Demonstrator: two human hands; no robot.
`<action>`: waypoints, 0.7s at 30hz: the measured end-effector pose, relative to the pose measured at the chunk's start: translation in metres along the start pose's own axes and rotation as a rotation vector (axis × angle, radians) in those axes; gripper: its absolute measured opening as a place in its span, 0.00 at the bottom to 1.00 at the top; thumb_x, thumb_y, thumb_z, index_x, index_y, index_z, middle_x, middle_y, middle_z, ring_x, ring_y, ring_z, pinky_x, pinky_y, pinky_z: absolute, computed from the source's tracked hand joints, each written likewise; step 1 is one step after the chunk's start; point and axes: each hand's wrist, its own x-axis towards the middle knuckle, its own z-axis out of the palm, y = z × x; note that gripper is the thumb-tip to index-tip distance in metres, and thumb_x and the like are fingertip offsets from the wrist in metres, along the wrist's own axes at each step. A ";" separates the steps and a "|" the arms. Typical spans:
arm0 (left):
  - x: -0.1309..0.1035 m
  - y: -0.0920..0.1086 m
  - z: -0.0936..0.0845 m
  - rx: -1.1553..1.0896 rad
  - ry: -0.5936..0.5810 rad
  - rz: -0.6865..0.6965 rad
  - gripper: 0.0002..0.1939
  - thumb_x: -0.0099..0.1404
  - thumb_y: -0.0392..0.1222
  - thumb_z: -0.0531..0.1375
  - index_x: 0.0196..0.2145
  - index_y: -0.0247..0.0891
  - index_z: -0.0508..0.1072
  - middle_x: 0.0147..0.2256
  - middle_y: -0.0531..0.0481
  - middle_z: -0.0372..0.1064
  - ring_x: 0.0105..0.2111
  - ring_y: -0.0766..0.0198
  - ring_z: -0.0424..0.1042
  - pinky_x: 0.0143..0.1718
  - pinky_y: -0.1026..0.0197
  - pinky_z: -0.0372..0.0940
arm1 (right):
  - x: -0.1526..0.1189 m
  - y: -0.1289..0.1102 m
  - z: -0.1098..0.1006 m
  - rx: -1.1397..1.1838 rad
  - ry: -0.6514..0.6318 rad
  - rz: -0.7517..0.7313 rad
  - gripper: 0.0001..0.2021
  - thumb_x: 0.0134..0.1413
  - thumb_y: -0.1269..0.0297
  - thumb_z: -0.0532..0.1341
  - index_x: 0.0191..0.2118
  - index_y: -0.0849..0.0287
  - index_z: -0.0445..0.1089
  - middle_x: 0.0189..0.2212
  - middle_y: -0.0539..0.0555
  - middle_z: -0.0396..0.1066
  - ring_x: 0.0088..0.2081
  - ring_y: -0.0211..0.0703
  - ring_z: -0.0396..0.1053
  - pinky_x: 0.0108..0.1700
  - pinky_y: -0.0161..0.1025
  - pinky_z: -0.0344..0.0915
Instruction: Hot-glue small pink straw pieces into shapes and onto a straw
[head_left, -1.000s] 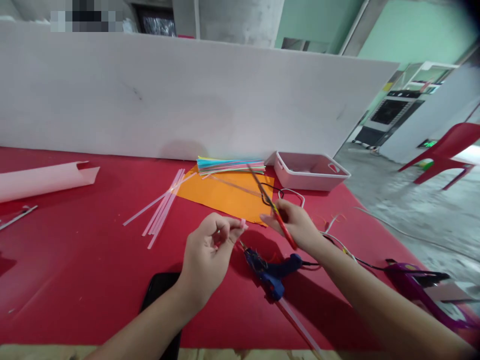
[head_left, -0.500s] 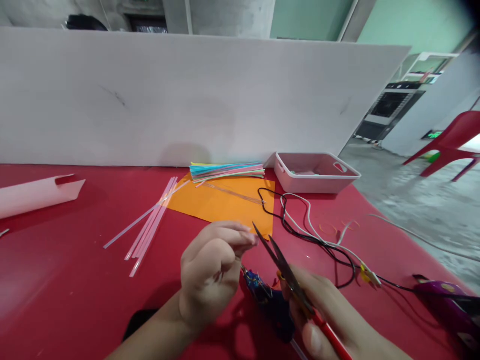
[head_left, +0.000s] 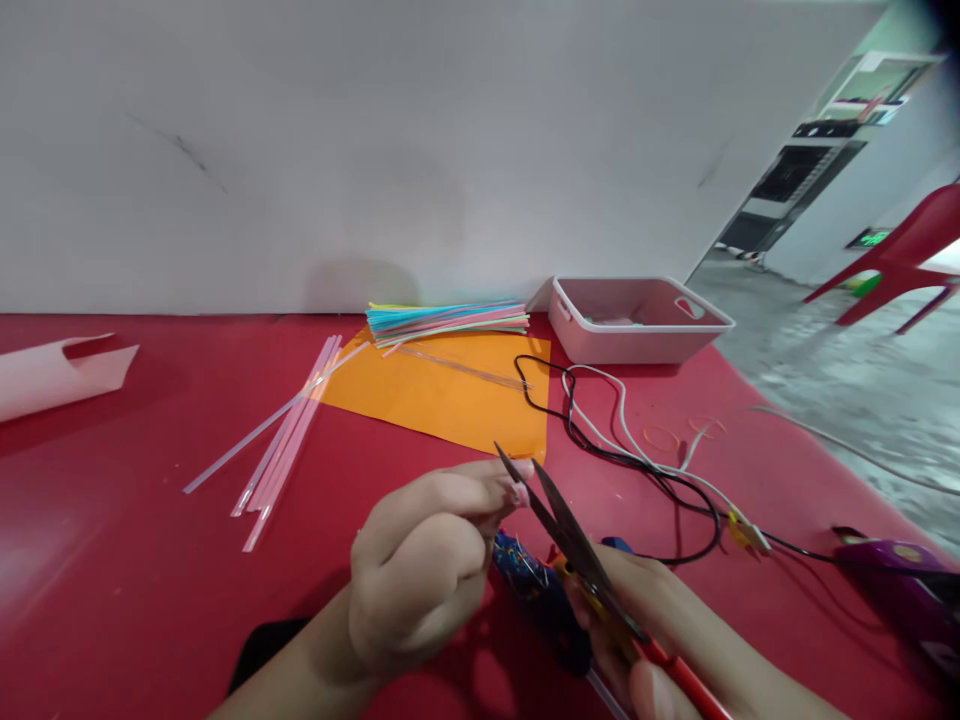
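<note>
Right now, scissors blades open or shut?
Open. The scissors in the right hand show two blades spread in a V, tips apart beside the left hand's fingers.

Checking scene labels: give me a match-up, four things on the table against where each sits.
Things:
1. scissors
2. white tray
3. bundle of coloured straws
4. pink straws

Places:
A. loose on the red cloth, left of the orange sheet
B. far right, by the white board
C. in the right hand
D. at the far edge of the orange sheet

Pairs: 1-C, 2-B, 3-D, 4-A
</note>
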 end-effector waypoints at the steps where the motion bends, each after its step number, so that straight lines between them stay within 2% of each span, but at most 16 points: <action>1: -0.002 -0.002 -0.001 -0.017 -0.029 -0.015 0.16 0.59 0.18 0.61 0.34 0.41 0.72 0.43 0.47 0.80 0.49 0.54 0.81 0.52 0.56 0.78 | 0.000 -0.002 -0.002 -0.007 -0.013 0.003 0.39 0.56 0.29 0.51 0.56 0.59 0.70 0.41 0.61 0.76 0.38 0.51 0.73 0.41 0.42 0.75; 3: -0.004 -0.006 -0.003 -0.063 -0.064 -0.046 0.22 0.59 0.19 0.61 0.45 0.40 0.75 0.45 0.46 0.81 0.50 0.55 0.80 0.55 0.58 0.76 | 0.001 -0.006 -0.006 -0.022 -0.031 0.012 0.37 0.56 0.30 0.53 0.55 0.59 0.71 0.39 0.60 0.76 0.37 0.49 0.73 0.40 0.42 0.75; 5: -0.005 -0.007 -0.004 -0.088 -0.065 -0.065 0.25 0.59 0.18 0.60 0.50 0.40 0.75 0.46 0.46 0.81 0.49 0.57 0.80 0.55 0.60 0.75 | 0.001 -0.010 -0.008 -0.040 -0.027 0.017 0.36 0.56 0.31 0.55 0.53 0.58 0.72 0.38 0.59 0.76 0.36 0.49 0.73 0.39 0.42 0.75; 11: 0.001 -0.004 -0.010 -0.060 -0.083 -0.041 0.26 0.61 0.17 0.59 0.50 0.43 0.78 0.47 0.49 0.81 0.49 0.58 0.80 0.56 0.60 0.74 | 0.004 -0.023 -0.010 -0.111 0.032 -0.009 0.32 0.57 0.33 0.55 0.49 0.57 0.75 0.35 0.58 0.75 0.35 0.48 0.72 0.38 0.41 0.74; 16: 0.006 -0.002 -0.014 -0.013 -0.116 -0.075 0.22 0.63 0.22 0.63 0.49 0.44 0.79 0.45 0.48 0.82 0.46 0.55 0.82 0.53 0.55 0.77 | 0.014 -0.028 -0.013 -0.165 -0.016 -0.026 0.31 0.56 0.31 0.52 0.38 0.55 0.75 0.28 0.56 0.72 0.29 0.46 0.68 0.32 0.41 0.71; 19: 0.009 0.001 -0.012 -0.038 -0.124 -0.081 0.24 0.62 0.19 0.61 0.48 0.43 0.79 0.45 0.50 0.82 0.46 0.58 0.82 0.53 0.59 0.77 | 0.019 -0.027 -0.014 -0.168 -0.036 -0.059 0.32 0.54 0.28 0.50 0.33 0.53 0.74 0.24 0.55 0.69 0.25 0.45 0.64 0.27 0.41 0.67; 21: 0.012 0.003 -0.011 -0.064 -0.118 -0.089 0.24 0.62 0.17 0.59 0.47 0.43 0.78 0.44 0.51 0.82 0.46 0.60 0.82 0.53 0.62 0.76 | 0.019 -0.025 -0.014 -0.159 -0.003 -0.059 0.33 0.51 0.26 0.51 0.33 0.53 0.74 0.24 0.55 0.69 0.25 0.46 0.64 0.27 0.42 0.66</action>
